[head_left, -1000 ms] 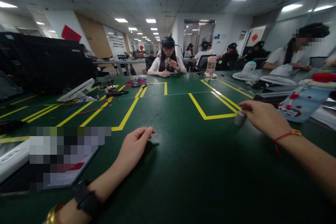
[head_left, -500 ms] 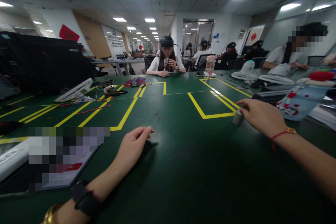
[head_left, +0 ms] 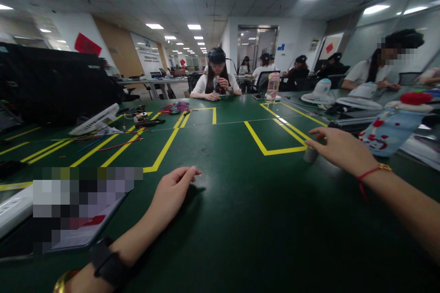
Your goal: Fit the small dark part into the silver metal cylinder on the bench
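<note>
My left hand [head_left: 175, 187] rests on the green table with its fingers loosely curled and the thumb lying along them. Nothing shows in it. A small grey cylinder [head_left: 310, 155] stands upright on the table at the right, near the corner of a yellow tape outline [head_left: 285, 151]. Over its top is my right hand [head_left: 343, 149], thumb and index finger spread with a gap between them. The thumb covers the cylinder's upper rim; whether it touches I cannot tell. The other right fingers are partly hidden.
A blue cup-like container with a red top [head_left: 388, 128] stands beyond my right wrist, near white fans [head_left: 318, 94]. Wires [head_left: 175, 108] and a white fan [head_left: 96, 119] lie at left, above a blurred tablet-like object [head_left: 85, 233]. Across the table sits a person [head_left: 216, 82].
My right thumb and index finger have parted from their grip on the grey cylinder, the thumb shifting left over its top. The left hand stays put. The view has shifted slightly.
</note>
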Action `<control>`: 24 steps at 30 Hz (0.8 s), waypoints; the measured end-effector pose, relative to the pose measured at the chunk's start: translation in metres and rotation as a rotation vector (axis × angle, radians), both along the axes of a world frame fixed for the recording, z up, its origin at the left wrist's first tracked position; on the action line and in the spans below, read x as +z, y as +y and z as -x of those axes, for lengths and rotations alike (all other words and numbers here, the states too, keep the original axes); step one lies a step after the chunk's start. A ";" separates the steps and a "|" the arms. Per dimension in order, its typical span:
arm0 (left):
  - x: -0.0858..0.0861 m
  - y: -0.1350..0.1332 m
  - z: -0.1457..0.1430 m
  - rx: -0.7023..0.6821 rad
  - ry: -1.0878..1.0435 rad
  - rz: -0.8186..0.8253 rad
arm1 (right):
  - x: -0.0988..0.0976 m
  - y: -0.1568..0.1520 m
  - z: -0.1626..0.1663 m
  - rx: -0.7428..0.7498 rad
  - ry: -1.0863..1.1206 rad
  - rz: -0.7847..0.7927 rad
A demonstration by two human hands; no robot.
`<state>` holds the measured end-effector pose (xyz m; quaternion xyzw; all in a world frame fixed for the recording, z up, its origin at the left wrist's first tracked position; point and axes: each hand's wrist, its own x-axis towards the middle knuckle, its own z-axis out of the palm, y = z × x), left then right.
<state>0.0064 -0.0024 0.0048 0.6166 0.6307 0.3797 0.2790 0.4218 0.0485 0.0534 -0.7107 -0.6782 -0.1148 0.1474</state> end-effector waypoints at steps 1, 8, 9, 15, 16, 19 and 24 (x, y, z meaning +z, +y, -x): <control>0.001 0.000 0.000 -0.002 0.001 0.002 | 0.000 0.001 -0.002 0.019 0.027 0.025; 0.003 -0.001 -0.002 0.006 -0.007 0.011 | -0.011 -0.017 0.052 0.272 0.195 -0.015; 0.003 -0.001 -0.002 0.005 -0.006 0.008 | -0.013 -0.027 0.070 0.361 0.240 -0.026; -0.003 0.002 0.001 -0.007 0.008 -0.029 | -0.031 -0.085 0.160 0.883 0.476 0.140; -0.003 0.002 0.001 -0.010 0.014 -0.038 | -0.034 -0.088 0.166 0.903 0.498 0.166; 0.001 -0.001 -0.006 -0.049 0.049 -0.099 | -0.045 -0.089 0.168 0.883 0.585 0.190; 0.018 -0.022 -0.040 -0.299 0.076 -0.236 | -0.056 -0.083 0.163 0.787 0.731 0.235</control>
